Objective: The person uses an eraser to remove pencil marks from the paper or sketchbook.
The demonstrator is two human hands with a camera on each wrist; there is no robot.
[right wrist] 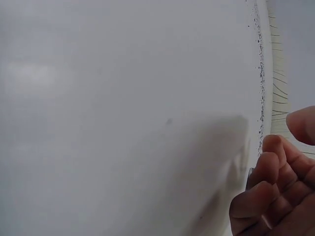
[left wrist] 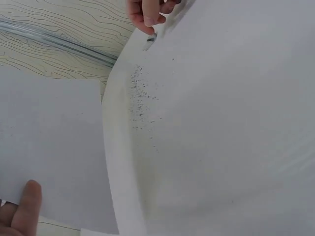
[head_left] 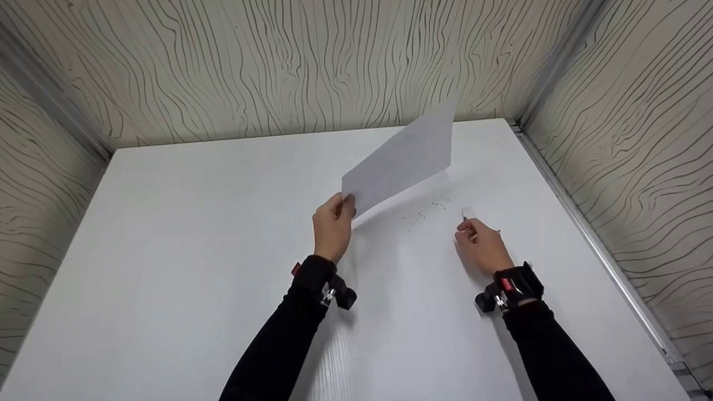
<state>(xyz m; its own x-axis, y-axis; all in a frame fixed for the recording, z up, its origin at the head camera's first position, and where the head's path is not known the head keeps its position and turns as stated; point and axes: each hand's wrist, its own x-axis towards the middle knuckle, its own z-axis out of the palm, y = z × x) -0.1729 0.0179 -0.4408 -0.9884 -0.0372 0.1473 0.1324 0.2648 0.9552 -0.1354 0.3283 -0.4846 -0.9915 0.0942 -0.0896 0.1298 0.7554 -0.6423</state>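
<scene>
My left hand (head_left: 332, 225) pinches a white sheet of paper (head_left: 404, 159) by its near left corner, thumb on one face. The sheet is raised and tilted above the white table (head_left: 211, 234). Dark crumbs (head_left: 426, 210) lie scattered on the table right of my left hand, and as specks (left wrist: 140, 98) in the left wrist view. My right hand (head_left: 482, 244) is low over the table, fingers loosely bent and thumb apart from them in the right wrist view. Just beyond its fingertips is a small pale piece (head_left: 467, 212), perhaps an eraser, partly hidden.
Wood-grain patterned panels (head_left: 278, 67) stand behind the table and on both sides. A metal rail (head_left: 599, 245) runs along the right edge of the table. Each wrist wears a black strap with a camera.
</scene>
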